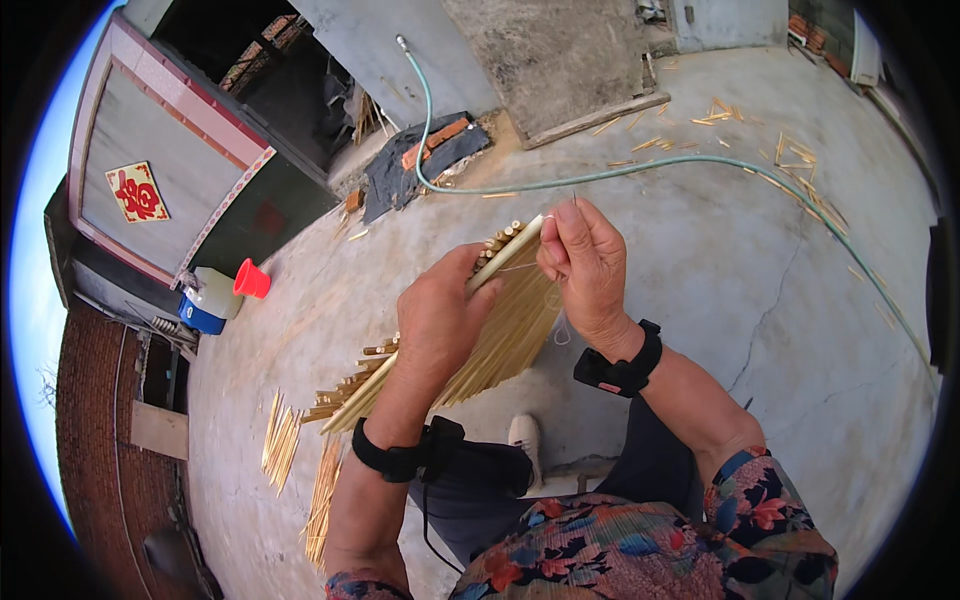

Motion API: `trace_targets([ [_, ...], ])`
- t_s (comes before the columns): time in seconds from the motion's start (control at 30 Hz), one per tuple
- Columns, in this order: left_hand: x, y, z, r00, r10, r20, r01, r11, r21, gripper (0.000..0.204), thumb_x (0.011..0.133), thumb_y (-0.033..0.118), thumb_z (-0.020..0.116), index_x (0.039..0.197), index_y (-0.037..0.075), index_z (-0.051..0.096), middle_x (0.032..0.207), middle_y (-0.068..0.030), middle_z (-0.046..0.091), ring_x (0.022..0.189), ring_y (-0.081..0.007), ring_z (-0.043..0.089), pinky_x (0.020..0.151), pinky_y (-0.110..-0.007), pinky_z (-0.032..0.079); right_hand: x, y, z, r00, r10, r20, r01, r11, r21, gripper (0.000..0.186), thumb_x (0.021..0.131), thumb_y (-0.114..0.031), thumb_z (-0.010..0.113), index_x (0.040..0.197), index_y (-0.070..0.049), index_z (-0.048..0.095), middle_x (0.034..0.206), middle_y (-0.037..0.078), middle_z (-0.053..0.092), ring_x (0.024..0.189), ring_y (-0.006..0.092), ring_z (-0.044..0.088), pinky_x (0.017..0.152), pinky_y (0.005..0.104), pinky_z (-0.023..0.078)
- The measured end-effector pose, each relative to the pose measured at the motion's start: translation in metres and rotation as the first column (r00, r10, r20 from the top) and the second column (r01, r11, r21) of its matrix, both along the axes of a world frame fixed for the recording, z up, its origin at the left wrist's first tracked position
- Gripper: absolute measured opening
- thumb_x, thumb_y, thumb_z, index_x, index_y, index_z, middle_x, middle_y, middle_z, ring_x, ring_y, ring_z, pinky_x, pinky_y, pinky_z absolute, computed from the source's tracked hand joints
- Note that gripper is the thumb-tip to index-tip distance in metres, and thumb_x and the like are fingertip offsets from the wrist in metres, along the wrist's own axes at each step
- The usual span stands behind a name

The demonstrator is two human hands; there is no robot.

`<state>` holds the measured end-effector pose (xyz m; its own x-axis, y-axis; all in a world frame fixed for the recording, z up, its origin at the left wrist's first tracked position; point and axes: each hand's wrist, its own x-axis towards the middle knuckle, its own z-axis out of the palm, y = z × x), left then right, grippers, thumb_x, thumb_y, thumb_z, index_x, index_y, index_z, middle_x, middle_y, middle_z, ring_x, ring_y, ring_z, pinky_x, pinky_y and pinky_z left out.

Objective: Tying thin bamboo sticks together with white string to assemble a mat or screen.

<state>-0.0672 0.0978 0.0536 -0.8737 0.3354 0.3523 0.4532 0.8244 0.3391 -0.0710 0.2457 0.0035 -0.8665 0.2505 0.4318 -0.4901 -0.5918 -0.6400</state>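
Observation:
My left hand (440, 312) is closed around a pale, straight plant stalk (518, 243), which slants from lower left to upper right. The stalk lies along the end of a row of similar yellow stalks (505, 345), set side by side like a mat across my lap. At the stalk's upper tip, my right hand (588, 262) is closed in a pinch, with the thin tip of a needle (575, 199) showing above the thumb. White thread (562, 328) loops below that hand, and a strand runs toward the stalks. The left fingertips are partly hidden behind the stalk.
Loose stalk bundles (282, 440) lie on the concrete floor at lower left. A green hose (600, 172) curves across the floor beyond my hands. Scattered stalk pieces (790, 160) lie at far right. A red bucket (252, 279) stands at left beside a white-and-blue container (212, 298).

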Motion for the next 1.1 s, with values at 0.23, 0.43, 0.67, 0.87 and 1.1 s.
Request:
trace_targets([
  [0.23, -0.003, 0.003, 0.000, 0.999, 0.002, 0.043, -0.006, 0.996, 0.084, 0.028, 0.083, 0.027, 0.065, 0.100, 0.005, 0.062, 0.085, -0.0140, 0.065, 0.079, -0.0336, 0.063, 0.069, -0.040, 0.048, -0.002, -0.006, -0.003, 0.992, -0.126, 0.001, 0.125, 0.988, 0.091, 0.031, 0.098, -0.026, 0.047, 0.076, -0.004, 0.052, 0.063, -0.003, 0.047, 0.056, 0.0023, 0.036, 0.049, 0.0181, 0.031],
  [0.43, -0.006, 0.003, -0.008, 0.958, -0.084, -0.273, 0.061, 0.994, -0.093, 0.023, 0.079, 0.018, 0.070, 0.095, 0.004, 0.060, 0.080, -0.0105, 0.062, 0.072, -0.0279, 0.058, 0.066, -0.037, 0.047, -0.002, -0.012, -0.005, 0.971, -0.222, -0.083, 0.232, 0.964, 0.130, 0.029, 0.098, -0.023, 0.046, 0.077, -0.004, 0.051, 0.068, -0.002, 0.051, 0.059, 0.0034, 0.039, 0.053, 0.0193, 0.035],
  [0.67, -0.011, 0.009, -0.009, 0.949, -0.118, -0.292, 0.089, 0.990, -0.111, 0.025, 0.074, 0.015, 0.071, 0.093, 0.006, 0.058, 0.081, -0.0091, 0.061, 0.075, -0.0305, 0.057, 0.067, -0.038, 0.046, -0.007, -0.010, -0.007, 0.959, -0.257, -0.119, 0.275, 0.946, 0.171, 0.028, 0.099, -0.022, 0.045, 0.079, -0.003, 0.052, 0.069, -0.001, 0.051, 0.059, 0.0045, 0.040, 0.054, 0.0198, 0.036],
  [0.87, -0.018, 0.011, -0.008, 0.956, -0.101, -0.274, 0.064, 0.988, -0.139, 0.023, 0.076, 0.015, 0.069, 0.093, 0.006, 0.057, 0.081, -0.0109, 0.060, 0.076, -0.0321, 0.058, 0.066, -0.039, 0.046, -0.014, -0.003, -0.006, 0.968, -0.230, -0.098, 0.245, 0.950, 0.194, 0.027, 0.098, -0.021, 0.046, 0.079, -0.003, 0.052, 0.069, -0.001, 0.051, 0.059, 0.0048, 0.040, 0.055, 0.0199, 0.036],
  [1.1, -0.023, 0.019, -0.010, 0.974, -0.110, -0.198, 0.096, 0.992, -0.079, 0.027, 0.076, 0.017, 0.067, 0.100, 0.007, 0.057, 0.090, -0.0095, 0.062, 0.081, -0.0309, 0.061, 0.067, -0.041, 0.047, -0.015, 0.010, -0.005, 0.986, -0.164, 0.021, 0.159, 0.977, 0.145, 0.030, 0.098, -0.025, 0.046, 0.078, -0.004, 0.054, 0.065, -0.003, 0.046, 0.057, 0.0031, 0.037, 0.051, 0.0190, 0.032],
])
